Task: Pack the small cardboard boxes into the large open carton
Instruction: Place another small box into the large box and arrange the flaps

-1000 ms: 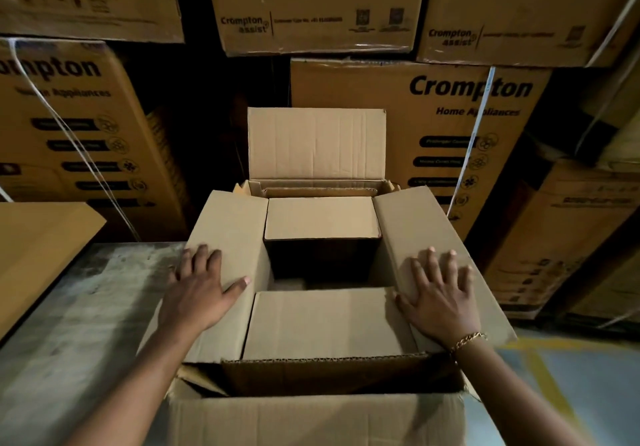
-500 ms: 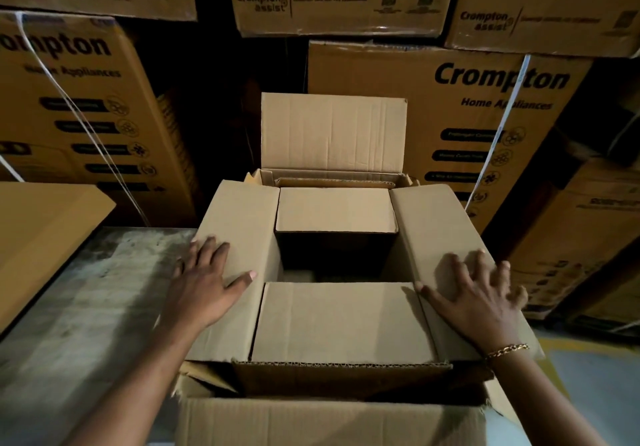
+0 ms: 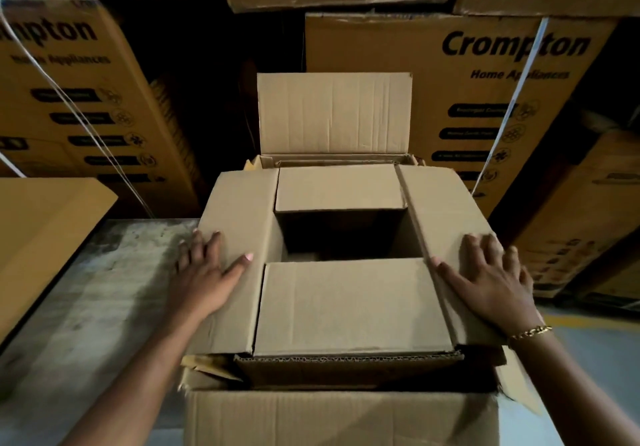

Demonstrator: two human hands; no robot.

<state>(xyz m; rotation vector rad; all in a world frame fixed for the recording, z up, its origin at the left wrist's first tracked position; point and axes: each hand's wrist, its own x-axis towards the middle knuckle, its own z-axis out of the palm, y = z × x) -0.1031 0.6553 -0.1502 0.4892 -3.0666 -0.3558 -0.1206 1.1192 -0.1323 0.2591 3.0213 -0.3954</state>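
Head — left hand (image 3: pixel 204 272), right hand (image 3: pixel 491 279) press side flaps (image 3: pixel 242 210).

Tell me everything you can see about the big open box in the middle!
The large carton is plain brown corrugated cardboard, unprinted, standing on a grey surface before stacked printed cartons. Its far flap stands upright. Four flaps lie nearly flat across the top, leaving a dark square gap in the middle. The left hand rests flat on the left flap, the right hand on the right flap. The near-left corner looks ragged.
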